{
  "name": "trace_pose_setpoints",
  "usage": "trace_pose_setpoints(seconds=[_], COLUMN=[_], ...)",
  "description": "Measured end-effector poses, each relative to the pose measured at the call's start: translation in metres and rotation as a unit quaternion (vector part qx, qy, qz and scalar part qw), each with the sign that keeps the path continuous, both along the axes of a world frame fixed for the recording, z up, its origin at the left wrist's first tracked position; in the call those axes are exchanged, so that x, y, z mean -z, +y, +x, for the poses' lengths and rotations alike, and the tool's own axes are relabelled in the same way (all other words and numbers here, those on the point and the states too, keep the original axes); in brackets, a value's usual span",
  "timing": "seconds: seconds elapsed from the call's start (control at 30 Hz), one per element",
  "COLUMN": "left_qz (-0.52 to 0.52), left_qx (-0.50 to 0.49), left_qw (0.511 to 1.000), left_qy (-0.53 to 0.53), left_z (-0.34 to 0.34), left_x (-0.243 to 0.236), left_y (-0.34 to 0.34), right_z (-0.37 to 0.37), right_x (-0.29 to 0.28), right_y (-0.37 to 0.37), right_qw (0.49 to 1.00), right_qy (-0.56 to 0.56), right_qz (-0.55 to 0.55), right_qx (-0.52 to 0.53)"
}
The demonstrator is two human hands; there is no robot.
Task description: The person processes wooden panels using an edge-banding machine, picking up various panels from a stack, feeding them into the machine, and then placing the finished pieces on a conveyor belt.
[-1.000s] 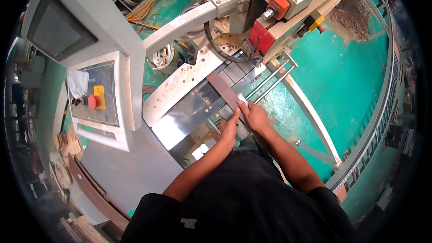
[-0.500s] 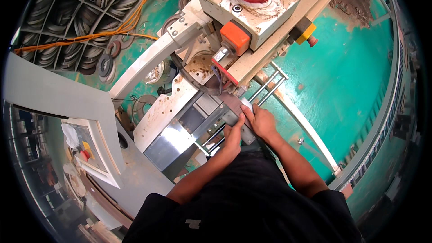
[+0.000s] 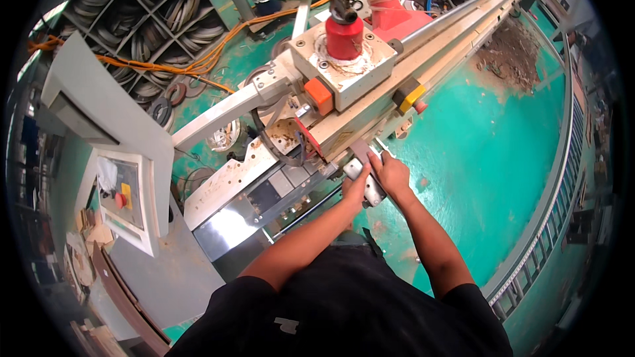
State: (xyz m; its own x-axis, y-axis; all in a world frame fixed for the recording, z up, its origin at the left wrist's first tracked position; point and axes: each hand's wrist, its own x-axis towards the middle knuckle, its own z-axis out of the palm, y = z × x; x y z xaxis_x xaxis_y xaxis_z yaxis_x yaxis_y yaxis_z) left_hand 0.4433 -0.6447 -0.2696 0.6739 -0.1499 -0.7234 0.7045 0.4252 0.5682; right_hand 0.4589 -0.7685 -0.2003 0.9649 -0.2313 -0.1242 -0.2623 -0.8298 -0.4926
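A narrow brown board (image 3: 360, 149) lies at the near end of the machine's feed bed, by a rounded metal block (image 3: 354, 169) with screws. My left hand (image 3: 355, 189) is closed at the block's left side, thumb pointing up along the board. From the right, my right hand (image 3: 391, 173) closes on the board, thumb and fingers at its right edge. The fingers' undersides are hidden, so how far each wraps around the board cannot be seen. Just beyond my hands is the beige machine head (image 3: 357, 89) with a red pot (image 3: 344, 38) on top.
An orange block (image 3: 319, 96) and a yellow-and-black switch box (image 3: 410, 95) are fixed to the machine. At left stands a grey control panel (image 3: 126, 192) with a red button. Orange cables (image 3: 198, 66) cross before a rack of coiled edging strips (image 3: 142, 16). A metal rail (image 3: 555, 185) curves along the right.
The view has tilted up, showing more of the machine's far end. The board and both hands have shifted right relative to the feed bed, still together.
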Motion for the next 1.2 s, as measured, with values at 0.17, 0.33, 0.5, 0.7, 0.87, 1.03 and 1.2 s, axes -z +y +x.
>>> trace_pose_setpoints(seconds=[0.17, 0.33, 0.5, 0.7, 0.87, 1.03, 1.2], left_qz=[0.154, 0.248, 0.064, 0.031, 0.179, 0.309, 0.248], left_qx=[0.055, 0.07, 0.05, -0.128, -0.453, -0.783, -0.848], left_qw=[0.985, 0.964, 0.996, 0.989, 0.873, 0.537, 0.461], left_qy=[-0.056, -0.058, -0.039, -0.069, 0.01, 0.047, 0.089], left_z=[-0.008, -0.05, -0.114, -0.246, -0.45, -0.631, -0.788], left_x=[0.086, 0.024, 0.014, -0.051, -0.075, -0.031, -0.005], left_y=[0.0, 0.074, 0.179, 0.351, 0.532, 0.755, 0.92], right_z=[-0.011, -0.085, -0.1, -0.109, -0.156, -0.237, -0.306], right_x=[-0.014, 0.011, 0.057, 0.091, 0.084, 0.033, 0.026], right_y=[0.008, 0.072, 0.126, 0.184, 0.208, 0.255, 0.286], right_qw=[0.951, 0.963, 0.96, 0.932, 0.932, 0.906, 0.861], right_qy=[-0.304, -0.186, -0.07, -0.079, -0.064, -0.093, -0.102], right_qz=[-0.032, 0.189, 0.246, 0.351, 0.355, 0.376, 0.42], right_qx=[-0.053, -0.054, -0.114, -0.037, 0.015, 0.171, 0.268])
